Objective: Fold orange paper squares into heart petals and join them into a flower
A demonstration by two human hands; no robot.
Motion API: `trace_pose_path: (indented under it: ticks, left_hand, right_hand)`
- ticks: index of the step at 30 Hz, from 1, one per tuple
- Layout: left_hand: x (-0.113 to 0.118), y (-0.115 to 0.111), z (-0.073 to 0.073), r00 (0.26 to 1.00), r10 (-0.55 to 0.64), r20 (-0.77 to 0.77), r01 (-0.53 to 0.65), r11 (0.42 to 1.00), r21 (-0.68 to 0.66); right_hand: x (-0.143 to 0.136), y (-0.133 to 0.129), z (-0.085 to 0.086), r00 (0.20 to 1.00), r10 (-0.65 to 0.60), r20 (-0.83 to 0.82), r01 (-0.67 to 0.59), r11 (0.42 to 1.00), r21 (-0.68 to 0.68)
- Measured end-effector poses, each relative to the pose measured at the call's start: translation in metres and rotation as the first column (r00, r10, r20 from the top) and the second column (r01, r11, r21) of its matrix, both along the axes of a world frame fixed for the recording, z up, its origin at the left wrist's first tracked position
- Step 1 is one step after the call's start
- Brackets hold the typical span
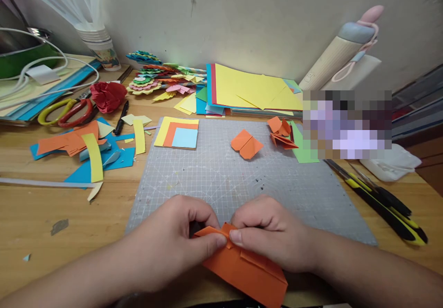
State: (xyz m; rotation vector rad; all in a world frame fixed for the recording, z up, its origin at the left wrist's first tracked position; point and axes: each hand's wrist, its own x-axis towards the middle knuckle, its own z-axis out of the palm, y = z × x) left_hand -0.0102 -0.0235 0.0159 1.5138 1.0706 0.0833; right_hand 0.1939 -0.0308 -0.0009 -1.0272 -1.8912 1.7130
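An orange folded paper (247, 271) is held between both hands at the near edge of the grey cutting mat (207, 179). My left hand (183, 239) pinches its upper left part, thumb on top and fingers curled behind. Close beside it, my right hand (273, 234) grips the same paper with the thumb pressed on the fold. The thumbs nearly touch. A small flap stands up between them, and creases run along the paper's right side. Farther back on the mat lie a heart-like folded orange paper (247, 144) and another folded orange piece (282, 133).
Stacked coloured squares (185, 137) lie at the mat's back left. Paper scraps (86, 149), scissors (69, 112) and a black pen (121, 118) are left of it. A yellow-black utility knife (384, 202) lies right. Coloured sheets (256, 86) rest by the wall.
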Motion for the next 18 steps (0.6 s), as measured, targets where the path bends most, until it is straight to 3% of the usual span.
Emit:
trace_pose_path:
  ticks: [3,6,9,14,18]
  left_hand:
    - [0.0002,0.0015,0.0007,1.0,0.029,0.006,-0.029,0.999,-0.017]
    - [0.0009,0.0026,0.001,0.997,0.072,0.013,-0.071,0.997,-0.027]
    - [0.0029,0.0025,0.001,0.995,0.098,0.021,-0.097,0.995,-0.033]
    - [0.004,0.0046,0.001,0.992,0.117,0.036,-0.117,0.993,0.0]
    - [-0.001,0.0094,0.0011,0.958,0.272,0.092,-0.277,0.96,0.05]
  right_hand:
    - [0.0005,0.0003,0.0025,0.999,0.011,0.032,-0.012,1.0,0.024]
    - [0.0003,0.0015,0.0047,0.999,0.016,0.051,-0.013,0.999,-0.05]
    - [-0.0031,0.0004,0.0033,0.997,-0.028,0.074,0.038,0.99,-0.133]
    - [-0.0062,-0.0004,0.0001,0.993,-0.098,0.068,0.106,0.986,-0.126]
    - [0.0027,0.0064,0.0023,0.981,-0.195,-0.02,0.19,0.973,-0.132]
